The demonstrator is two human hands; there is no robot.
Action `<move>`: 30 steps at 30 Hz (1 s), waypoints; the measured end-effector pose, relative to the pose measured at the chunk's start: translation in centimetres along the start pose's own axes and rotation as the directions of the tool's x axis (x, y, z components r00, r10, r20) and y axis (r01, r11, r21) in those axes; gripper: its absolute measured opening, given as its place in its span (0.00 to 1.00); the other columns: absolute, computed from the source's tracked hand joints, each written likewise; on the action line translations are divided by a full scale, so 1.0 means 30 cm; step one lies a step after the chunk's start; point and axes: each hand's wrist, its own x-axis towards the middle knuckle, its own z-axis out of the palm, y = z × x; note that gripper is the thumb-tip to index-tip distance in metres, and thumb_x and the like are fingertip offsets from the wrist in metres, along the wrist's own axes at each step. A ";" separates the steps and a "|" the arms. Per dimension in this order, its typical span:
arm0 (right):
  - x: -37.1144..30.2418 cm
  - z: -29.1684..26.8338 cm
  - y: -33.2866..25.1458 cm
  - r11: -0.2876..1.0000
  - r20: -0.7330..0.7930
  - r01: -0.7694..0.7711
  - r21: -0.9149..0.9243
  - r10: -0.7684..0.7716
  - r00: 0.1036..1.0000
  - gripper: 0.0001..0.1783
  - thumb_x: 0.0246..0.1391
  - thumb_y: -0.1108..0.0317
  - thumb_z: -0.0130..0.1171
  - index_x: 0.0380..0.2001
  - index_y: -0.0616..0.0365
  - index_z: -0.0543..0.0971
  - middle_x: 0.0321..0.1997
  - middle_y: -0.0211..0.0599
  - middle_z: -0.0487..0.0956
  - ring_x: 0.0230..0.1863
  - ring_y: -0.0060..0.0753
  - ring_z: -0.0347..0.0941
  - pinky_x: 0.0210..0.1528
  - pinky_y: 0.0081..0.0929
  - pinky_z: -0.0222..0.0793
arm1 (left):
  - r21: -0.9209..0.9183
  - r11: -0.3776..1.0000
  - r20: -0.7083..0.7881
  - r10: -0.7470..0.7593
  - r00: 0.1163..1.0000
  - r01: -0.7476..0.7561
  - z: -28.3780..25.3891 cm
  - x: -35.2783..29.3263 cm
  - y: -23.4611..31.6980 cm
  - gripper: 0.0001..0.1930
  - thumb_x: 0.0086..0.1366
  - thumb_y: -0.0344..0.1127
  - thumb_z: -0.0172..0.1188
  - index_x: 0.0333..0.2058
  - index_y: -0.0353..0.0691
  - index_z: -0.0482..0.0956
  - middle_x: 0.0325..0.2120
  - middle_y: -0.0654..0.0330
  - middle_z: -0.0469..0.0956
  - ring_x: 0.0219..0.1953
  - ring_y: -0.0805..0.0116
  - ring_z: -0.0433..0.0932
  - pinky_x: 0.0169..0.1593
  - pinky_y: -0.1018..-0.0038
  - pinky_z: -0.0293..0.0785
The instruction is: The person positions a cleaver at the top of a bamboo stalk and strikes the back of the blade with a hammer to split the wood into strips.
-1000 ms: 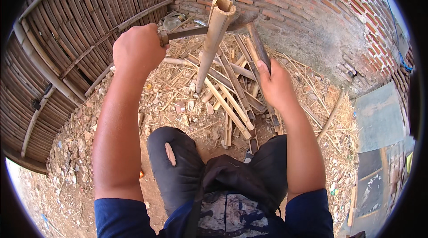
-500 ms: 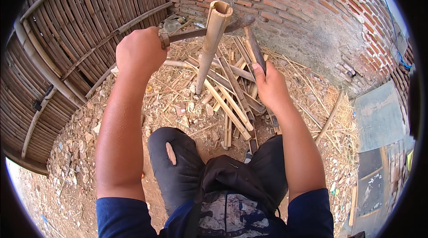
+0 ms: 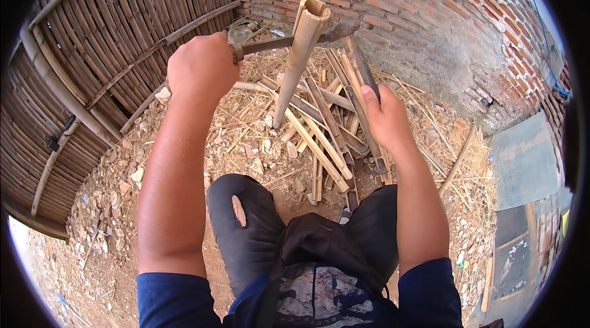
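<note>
A hollow bamboo pole (image 3: 296, 60) stands almost upright in front of me, its lower end on the littered ground and its rim split. My left hand (image 3: 203, 70) is closed around the handle of a machete (image 3: 267, 44). The dark blade crosses the pole a little below the top and shows on both sides of it. In my right hand (image 3: 387, 116) is a dark wooden stick (image 3: 363, 65), gripped near its lower end. Its upper end is close to the blade's tip; whether they touch, I cannot tell.
Split bamboo pieces (image 3: 329, 159) lie in a loose pile below, between the pole and my knees. Straw and stone bits cover the ground. A brick wall (image 3: 405, 8) rises behind, a bamboo-slat wall (image 3: 123, 33) at left. Grey sheets (image 3: 522, 156) lean at right.
My right hand has shifted right with the stick, whose upper end is slightly lower. The pole's top leans a little further right, and my left hand and the machete have moved slightly right with it.
</note>
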 end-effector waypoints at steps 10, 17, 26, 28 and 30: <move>-0.011 0.029 -0.037 0.970 -0.311 0.037 0.238 0.040 0.950 0.26 0.74 0.44 0.48 0.41 0.61 0.74 0.21 0.36 0.74 0.25 0.33 0.74 0.28 0.36 0.67 | 0.013 1.000 -0.017 0.011 1.000 -0.011 0.002 -0.007 0.026 0.18 0.61 0.52 0.72 0.40 0.46 0.84 0.34 0.58 0.86 0.41 0.54 0.86 0.44 0.58 0.82; 0.002 -0.077 -0.029 0.943 -0.138 -0.085 0.322 0.136 0.981 0.27 0.73 0.43 0.49 0.34 0.58 0.75 0.21 0.31 0.72 0.25 0.29 0.72 0.30 0.33 0.66 | -0.009 1.000 0.026 -0.012 1.000 0.013 -0.003 -0.018 0.021 0.17 0.61 0.50 0.72 0.42 0.46 0.84 0.35 0.57 0.86 0.43 0.54 0.86 0.46 0.58 0.81; 0.019 0.021 0.051 0.999 -0.038 0.025 -0.030 -0.026 0.999 0.25 0.73 0.45 0.51 0.44 0.62 0.75 0.24 0.45 0.76 0.24 0.49 0.72 0.33 0.45 0.69 | 0.016 1.000 0.041 0.009 0.999 -0.010 -0.025 -0.011 0.055 0.17 0.63 0.50 0.71 0.44 0.46 0.84 0.35 0.57 0.86 0.43 0.54 0.86 0.47 0.58 0.81; 0.042 -0.061 0.031 0.990 0.045 -0.112 0.083 0.108 0.993 0.26 0.73 0.45 0.51 0.46 0.63 0.75 0.24 0.46 0.76 0.24 0.49 0.72 0.32 0.45 0.70 | 0.020 1.000 0.071 -0.008 0.997 0.007 -0.023 -0.008 0.040 0.17 0.63 0.50 0.71 0.44 0.46 0.84 0.35 0.57 0.86 0.43 0.54 0.86 0.47 0.58 0.81; 0.036 -0.128 -0.022 0.944 -0.077 -0.128 0.304 0.159 0.984 0.28 0.73 0.44 0.50 0.45 0.64 0.75 0.25 0.48 0.76 0.24 0.51 0.72 0.33 0.46 0.70 | 0.017 1.000 0.039 0.009 0.999 -0.010 -0.020 -0.009 0.034 0.17 0.63 0.49 0.70 0.43 0.46 0.84 0.35 0.57 0.87 0.43 0.54 0.86 0.46 0.58 0.81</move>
